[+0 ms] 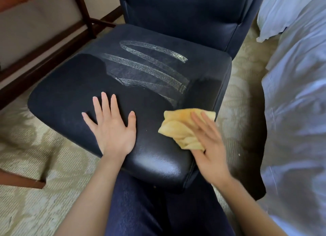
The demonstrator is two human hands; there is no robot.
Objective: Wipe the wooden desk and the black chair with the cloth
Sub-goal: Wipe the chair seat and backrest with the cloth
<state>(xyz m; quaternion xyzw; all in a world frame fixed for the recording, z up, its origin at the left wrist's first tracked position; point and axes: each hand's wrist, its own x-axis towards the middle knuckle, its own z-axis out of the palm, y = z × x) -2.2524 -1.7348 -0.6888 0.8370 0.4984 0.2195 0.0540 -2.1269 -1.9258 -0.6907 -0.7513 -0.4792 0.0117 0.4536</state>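
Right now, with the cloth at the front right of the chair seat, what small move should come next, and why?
Probably slide the cloth toward the backrest, over the pale streaks on the seat. The right hand presses it near the front right edge, the streaks lie just beyond, and the left hand lies flat, clear of that path.

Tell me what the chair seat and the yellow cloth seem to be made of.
The chair seat looks like black leather or imitation leather, I cannot tell which: it is smooth and shines at the front edge. The yellow cloth looks like soft matte fabric, perhaps microfibre: it crumples into folds under the right hand.
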